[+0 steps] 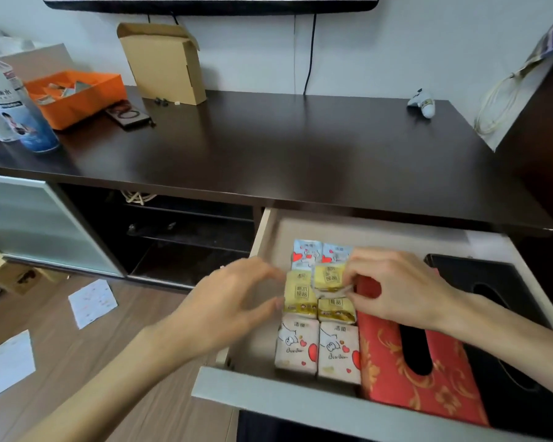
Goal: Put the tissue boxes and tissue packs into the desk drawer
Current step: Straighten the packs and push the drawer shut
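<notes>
The desk drawer is pulled out at lower right. Inside lie several tissue packs in two columns: two blue-white packs at the back, yellow packs in the middle, two pink-white packs at the front. A red tissue box with gold pattern lies to their right, and a black tissue box beyond it. My right hand pinches a yellow pack, tilted above the row. My left hand hovers at the drawer's left wall, fingers apart, blurred.
The dark desk top carries an orange tray, a cardboard box, bottles, a dark phone-like item and a small white figure. Open shelves lie left of the drawer. Papers lie on the wooden floor.
</notes>
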`<state>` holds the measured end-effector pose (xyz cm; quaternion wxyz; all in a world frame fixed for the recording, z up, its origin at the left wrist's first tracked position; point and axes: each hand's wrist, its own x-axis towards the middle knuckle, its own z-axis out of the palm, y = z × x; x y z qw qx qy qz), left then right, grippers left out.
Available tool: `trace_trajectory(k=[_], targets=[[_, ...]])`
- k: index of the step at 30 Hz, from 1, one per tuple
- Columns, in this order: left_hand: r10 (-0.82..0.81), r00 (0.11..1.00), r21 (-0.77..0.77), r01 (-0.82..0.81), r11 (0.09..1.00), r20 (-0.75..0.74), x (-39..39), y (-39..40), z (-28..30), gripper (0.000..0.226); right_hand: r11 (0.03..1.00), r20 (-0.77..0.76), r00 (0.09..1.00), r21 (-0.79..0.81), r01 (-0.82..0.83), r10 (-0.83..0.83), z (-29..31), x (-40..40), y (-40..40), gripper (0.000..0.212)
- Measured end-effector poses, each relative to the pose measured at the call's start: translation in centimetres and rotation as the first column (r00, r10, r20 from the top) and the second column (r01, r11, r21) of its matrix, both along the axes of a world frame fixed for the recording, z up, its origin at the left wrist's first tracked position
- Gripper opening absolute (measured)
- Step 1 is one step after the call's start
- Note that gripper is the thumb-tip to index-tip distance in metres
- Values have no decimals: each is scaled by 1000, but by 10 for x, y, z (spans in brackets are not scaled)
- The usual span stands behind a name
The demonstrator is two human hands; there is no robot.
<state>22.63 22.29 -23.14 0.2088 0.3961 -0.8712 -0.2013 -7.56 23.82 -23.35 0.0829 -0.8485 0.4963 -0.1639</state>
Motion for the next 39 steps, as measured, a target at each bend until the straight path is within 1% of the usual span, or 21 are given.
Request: trace_trajectory(k=[4,8,13,16,18,20,22,23,27,30,32,33,35,37,39], targets=[[39,999,16,-39,999,-34,12,35,-21,28,999,-114,993,16,32,-30,-3,3,13,16],[89,995,14,-88,996,-49,14,52,-32,27,995,-233,969,37,95,-84,0,15,16,7],[94,995,-11,-95,995,-23,13,67,-36,29,988,-488,869,81,133,-77,7,34,16,7],[92,995,-28,-93,995,-24,14,73,-37,27,980,-559,827,125,152,-57,12,40,17,12],[85,996,-44,-86,995,-28,16,76,-38,27,976,-528,847,144,163,-63,15,38,23,15],[80,996,-57,-82,995,-36,18,79,-39,30,978,-433,897,134,162,-89,19,33,33,15],[70,997,-80,-72,994,-33,19,82,-41,39,981,-329,935,92,171,-132,25,25,51,16],[65,998,-101,-67,993,-24,19,83,-43,46,980,-282,947,78,185,-156,28,20,63,20],[61,996,-166,-50,985,60,20,87,-47,79,960,-153,958,107,259,-241,25,-3,127,54],[57,994,-194,-38,980,94,18,86,-49,89,935,-126,938,111,338,-324,2,-16,180,81],[70,993,-201,-50,978,95,17,85,-49,91,916,-172,903,10,402,-394,-19,-26,205,94],[78,992,-202,-57,978,96,17,85,-50,93,901,-187,882,-44,432,-432,-28,-30,213,96],[86,992,-212,-64,975,96,16,84,-50,96,869,-196,847,-145,473,-494,-43,-39,219,96],[85,991,-230,-61,971,99,15,81,-50,98,850,-180,843,-265,455,-507,-55,-46,216,93],[88,990,-237,-60,970,107,13,76,-51,99,829,-147,846,-339,444,-513,-63,-49,207,91]])
